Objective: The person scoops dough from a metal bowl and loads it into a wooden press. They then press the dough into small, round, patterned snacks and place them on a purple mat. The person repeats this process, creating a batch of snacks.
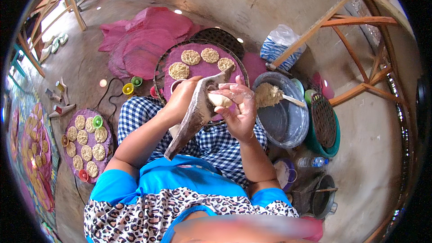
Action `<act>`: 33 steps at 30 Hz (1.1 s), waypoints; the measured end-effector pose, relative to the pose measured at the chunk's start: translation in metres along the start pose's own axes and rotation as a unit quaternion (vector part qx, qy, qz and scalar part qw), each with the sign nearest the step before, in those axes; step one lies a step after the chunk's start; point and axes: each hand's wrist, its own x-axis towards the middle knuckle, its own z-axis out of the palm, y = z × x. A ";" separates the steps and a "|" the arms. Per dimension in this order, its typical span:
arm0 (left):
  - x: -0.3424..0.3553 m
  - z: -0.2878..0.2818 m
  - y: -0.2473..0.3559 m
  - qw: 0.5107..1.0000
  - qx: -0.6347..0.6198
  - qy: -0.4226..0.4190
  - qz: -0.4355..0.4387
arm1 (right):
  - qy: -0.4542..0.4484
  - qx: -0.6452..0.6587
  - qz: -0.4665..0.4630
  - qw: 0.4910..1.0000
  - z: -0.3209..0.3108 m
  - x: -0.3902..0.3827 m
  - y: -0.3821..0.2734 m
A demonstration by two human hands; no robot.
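A long, dark wooden piece with a hollow in its middle, like a dough press (194, 110), lies slantwise over my lap. My left hand (183, 94) is closed round its left side, with most of the fingers hidden behind it. With bent, dough-smeared fingers, my right hand (239, 108) presses a pale lump of dough (219, 101) at the hollow. Just beyond my hands, a round tray lined with pink mesh cloth (198, 49) carries several flat rounds of squiggly dough strands (191, 57). A grey basin (283, 128) to the right holds more dough (268, 95) and a white-handled utensil (293, 101).
On the left, a pink-lined tray (74, 123) bears several dough rounds and coloured rings. Pink mesh sheets (148, 36) lie behind. Right of the basin stand a green tub (333, 147) with a perforated disc (323, 119), a water bottle (313, 162), a dark bucket (321, 198) and wooden framing (360, 91).
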 end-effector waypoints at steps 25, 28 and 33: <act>0.052 -0.026 0.019 0.923 -0.381 -0.029 0.035 | -0.128 -0.608 0.376 0.687 -0.204 -0.135 0.351; 0.052 -0.017 0.020 0.902 -0.431 -0.031 0.006 | 0.084 -0.481 0.459 0.742 -0.202 -0.091 0.317; 0.052 0.017 0.007 0.812 -0.575 -0.077 -0.067 | 0.085 0.279 0.330 0.898 -0.102 -0.050 0.158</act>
